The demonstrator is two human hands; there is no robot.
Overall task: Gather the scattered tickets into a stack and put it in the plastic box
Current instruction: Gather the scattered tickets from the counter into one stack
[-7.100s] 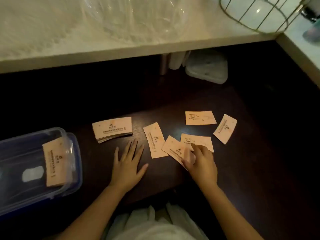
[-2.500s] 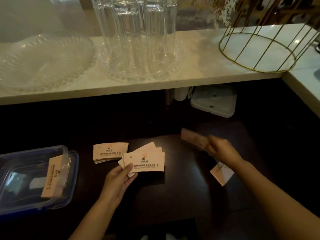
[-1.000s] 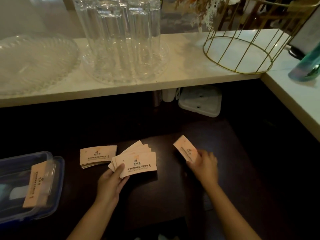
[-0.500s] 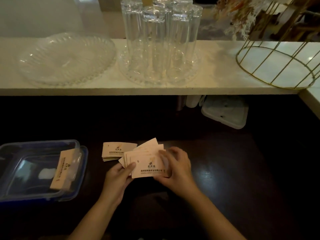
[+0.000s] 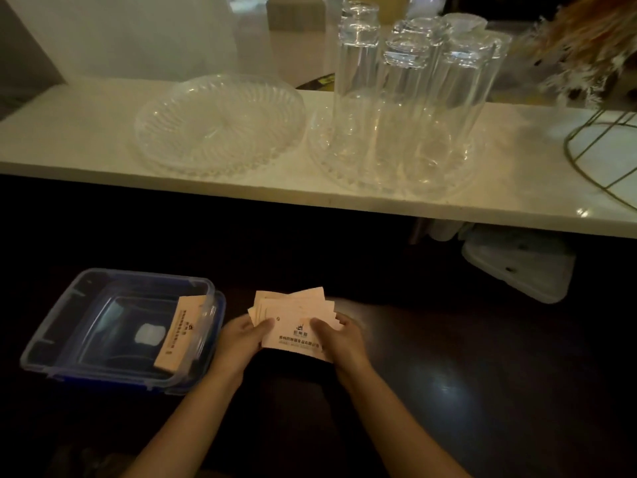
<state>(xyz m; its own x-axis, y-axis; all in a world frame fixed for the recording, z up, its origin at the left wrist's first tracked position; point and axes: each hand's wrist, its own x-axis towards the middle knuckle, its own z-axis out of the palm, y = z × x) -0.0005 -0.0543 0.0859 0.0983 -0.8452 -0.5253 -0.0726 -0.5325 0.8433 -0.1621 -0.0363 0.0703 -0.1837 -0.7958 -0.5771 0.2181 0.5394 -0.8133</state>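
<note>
Tickets (image 5: 293, 322) fanned, long axis left-right, above the table (image 5: 448, 357) | our left hand (image 5: 241, 339) and right hand (image 5: 339, 338) pinch the ends | plastic box (image 5: 69, 367) just left, left hand nearer | we'd square up, then carry left.

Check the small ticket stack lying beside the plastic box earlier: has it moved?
Yes. The spot right of the plastic box is bare; both hands now hold a thicker fan of tickets.

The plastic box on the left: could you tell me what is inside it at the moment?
Inside the plastic box, one ticket leans against its right wall; a pale patch shows at the clear bottom. Both hands hold the fanned tickets outside it.
</note>
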